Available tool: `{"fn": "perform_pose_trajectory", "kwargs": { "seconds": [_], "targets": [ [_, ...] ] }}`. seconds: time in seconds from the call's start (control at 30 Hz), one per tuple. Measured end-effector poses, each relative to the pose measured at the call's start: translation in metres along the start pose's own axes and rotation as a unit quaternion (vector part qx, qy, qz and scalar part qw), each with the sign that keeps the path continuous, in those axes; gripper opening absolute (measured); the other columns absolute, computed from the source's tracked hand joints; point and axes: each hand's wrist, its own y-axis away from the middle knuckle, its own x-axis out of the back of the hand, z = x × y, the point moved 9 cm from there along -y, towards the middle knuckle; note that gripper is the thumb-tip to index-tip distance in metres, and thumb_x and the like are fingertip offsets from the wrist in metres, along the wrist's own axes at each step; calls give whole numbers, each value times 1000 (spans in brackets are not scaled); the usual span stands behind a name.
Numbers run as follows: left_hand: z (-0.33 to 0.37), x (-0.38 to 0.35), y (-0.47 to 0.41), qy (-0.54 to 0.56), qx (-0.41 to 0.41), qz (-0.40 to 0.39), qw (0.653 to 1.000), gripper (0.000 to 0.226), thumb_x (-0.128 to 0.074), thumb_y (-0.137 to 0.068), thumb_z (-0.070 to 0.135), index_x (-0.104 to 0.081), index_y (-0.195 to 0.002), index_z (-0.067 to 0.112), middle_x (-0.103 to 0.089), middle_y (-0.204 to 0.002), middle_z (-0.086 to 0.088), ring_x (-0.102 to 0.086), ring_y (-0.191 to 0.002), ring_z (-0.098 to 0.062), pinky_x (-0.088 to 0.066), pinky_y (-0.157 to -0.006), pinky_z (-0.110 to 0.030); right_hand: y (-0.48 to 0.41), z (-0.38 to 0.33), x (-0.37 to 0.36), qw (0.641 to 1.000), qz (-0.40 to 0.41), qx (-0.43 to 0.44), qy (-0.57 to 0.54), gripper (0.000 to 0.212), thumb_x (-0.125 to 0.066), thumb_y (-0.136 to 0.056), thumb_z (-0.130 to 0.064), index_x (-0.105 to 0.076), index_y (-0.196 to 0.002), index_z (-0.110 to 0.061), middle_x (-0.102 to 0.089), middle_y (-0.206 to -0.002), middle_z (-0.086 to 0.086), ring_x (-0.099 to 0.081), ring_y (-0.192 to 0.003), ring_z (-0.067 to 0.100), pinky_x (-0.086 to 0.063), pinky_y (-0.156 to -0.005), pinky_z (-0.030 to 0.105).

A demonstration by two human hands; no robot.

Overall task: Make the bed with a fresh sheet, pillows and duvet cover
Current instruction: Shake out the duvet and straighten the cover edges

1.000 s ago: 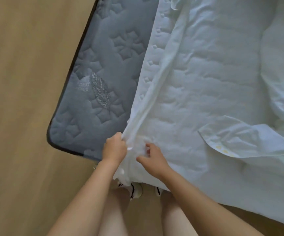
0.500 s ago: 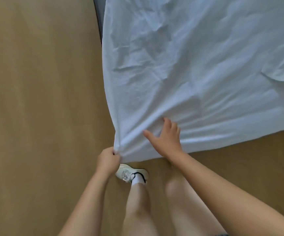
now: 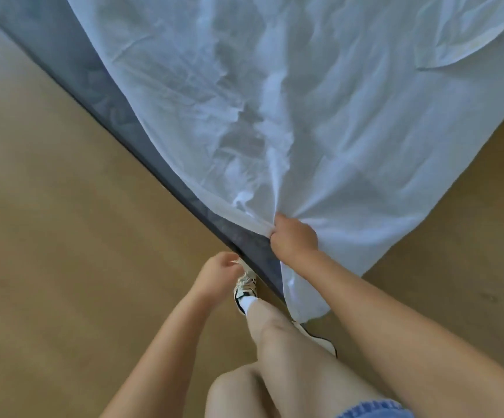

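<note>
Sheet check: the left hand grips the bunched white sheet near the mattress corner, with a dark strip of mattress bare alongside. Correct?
Wrong hand. The head view shows the right hand gripping the bunched white sheet near the mattress corner; the left hand is off the sheet. The dark mattress strip is bare alongside.

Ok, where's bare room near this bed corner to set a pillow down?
Wooden floor left of the mattress is bare, also floor right of the hanging sheet. A narrow mattress strip beside the sheet is uncovered. Crowded at the corner: right hand gripping sheet, left hand, shoes.
</note>
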Motion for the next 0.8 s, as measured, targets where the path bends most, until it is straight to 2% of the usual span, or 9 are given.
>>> {"fn": "perform_pose_trajectory", "kwargs": {
  "seconds": [0.1,0.17,0.2,0.3,0.4,0.47,0.57,0.67,0.8],
  "targets": [
    [25,72,-22,29,5,74,997,53,-55,-93,31,-39,-138,9,-51,-123,-2,-51,-104,-18,-40,-83,-29,8,2,-6,995,-96,9,3,9,-38,-92,-15,-46,-91,-18,-60,-109,10,-53,-94,31,-38,-71,31],
    [46,101,-50,91,34,97,991,71,-58,-89,45,-31,-143,8,-48,-134,-8,-50,-116,-25,-44,-95,-36,18,0,-13,986,-154,31,50,15,-36,-92,-15,-49,-98,-18,-58,-112,9,-53,-96,30,-37,-71,32],
    [57,115,-64,137,51,126,981,74,-61,-86,49,-34,-140,8,-49,-133,-11,-51,-117,-27,-44,-96,-38,23,-1,-15,984,-164,40,57,19,-35,-90,-14,-51,-101,-18,-59,-112,8,-52,-94,29,-37,-70,32],
    [99,146,-98,304,62,213,927,56,-66,-82,44,-41,-121,12,-55,-106,-2,-57,-90,-18,-46,-73,-32,40,-1,-23,987,-154,32,42,29,-33,-89,-14,-53,-108,-22,-61,-108,5,-54,-93,27,-37,-69,30],
    [125,159,-123,392,32,191,900,23,-48,-92,23,-50,-110,10,-57,-88,-2,-55,-70,-18,-46,-56,-25,50,-9,-42,988,-151,-11,42,15,-33,-92,-20,-46,-96,-26,-62,-102,3,-52,-81,24,-35,-65,29],
    [110,176,-119,349,33,184,918,22,-37,-93,22,-54,-98,8,-57,-82,-3,-55,-69,-22,-45,-57,-25,53,-22,-61,986,-157,-33,41,10,-36,-90,-19,-42,-90,-27,-62,-100,1,-50,-77,23,-34,-63,28],
    [55,216,-98,203,20,222,954,31,-32,-93,25,-54,-77,12,-54,-74,-4,-51,-74,-27,-42,-67,-33,62,-54,-101,984,-169,-42,21,18,-36,-89,-16,-48,-97,-26,-62,-106,0,-58,-89,23,-34,-66,28],
    [25,249,-86,122,-14,231,965,36,-31,-97,29,-59,-86,9,-60,-79,-4,-55,-77,-26,-42,-67,-33,66,-76,-121,987,-119,-98,-38,19,-30,-93,-18,-44,-103,-25,-60,-114,-1,-58,-100,21,-38,-72,29],
    [32,281,-114,74,-2,143,987,24,-48,-94,29,-58,-100,9,-63,-87,-4,-58,-77,-22,-46,-65,-34,48,-85,-107,980,-111,-155,-58,41,-33,-95,-18,-34,-136,-19,-45,-135,2,-48,-120,22,-42,-90,31]
  ]
}}
